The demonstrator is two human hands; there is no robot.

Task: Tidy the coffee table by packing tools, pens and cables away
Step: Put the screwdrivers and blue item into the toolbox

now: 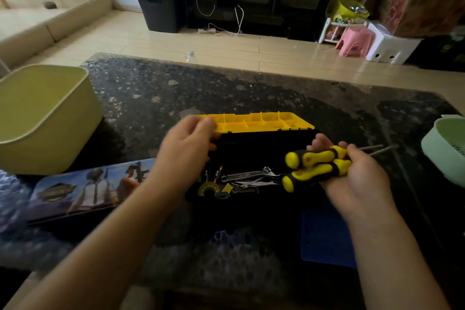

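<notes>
Yellow-handled screwdrivers [314, 160]: grips both with right hand [359, 184], three o'clock of toolbox [251, 145]; clutches tray [264, 122] corner, eleven o'clock, with curled left hand [186, 146].

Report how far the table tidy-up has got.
Done: a wrench lies in the open toolbox. In hand: the right hand grips two screwdrivers; the left hand is at the yellow lid. Left: stow those, close up, clear the printed case.

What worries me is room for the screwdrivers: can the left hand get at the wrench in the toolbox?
Probably yes. The toolbox is open and the wrench lies uncovered inside. The left hand holds only the yellow lid, close by; the screwdrivers in the right hand sit to the side.
</notes>
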